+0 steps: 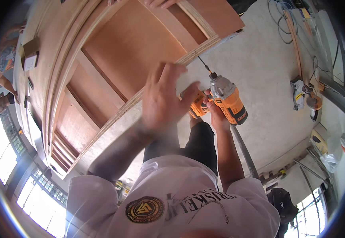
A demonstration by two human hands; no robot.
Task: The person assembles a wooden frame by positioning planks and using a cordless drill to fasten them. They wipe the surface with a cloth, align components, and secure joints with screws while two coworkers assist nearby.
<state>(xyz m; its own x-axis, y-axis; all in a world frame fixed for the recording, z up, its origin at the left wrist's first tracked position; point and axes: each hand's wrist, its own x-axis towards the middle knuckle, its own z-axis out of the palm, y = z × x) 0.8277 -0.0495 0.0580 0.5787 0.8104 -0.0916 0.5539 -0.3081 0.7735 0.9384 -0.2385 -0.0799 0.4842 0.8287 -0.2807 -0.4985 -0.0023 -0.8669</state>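
The person in the white shirt [176, 198] has the right hand [217, 113] wrapped around an orange, grey and black power driver [233, 104], which sits just beyond the edge of a large wooden frame [129, 100], above the pale floor [271, 79]. The long, dark bit [205, 63] in its nose points up toward the frame's edge near one corner; from here I cannot tell whether the tip touches the wood. The left hand [165, 95] is blurred, its fingers loose and spread, gripping nothing that I can see, and it hovers in front of the frame's near edge, left of the driver. Inside the frame, brown panels show between pale crosspieces. At the far side a co-worker's fingers [161, 3] rest by the wood, and another person [8, 59] is over to the left, near a small open cardboard box [30, 55]. Cables [277, 22] lie coiled on the floor beside a long wooden strip [294, 45].
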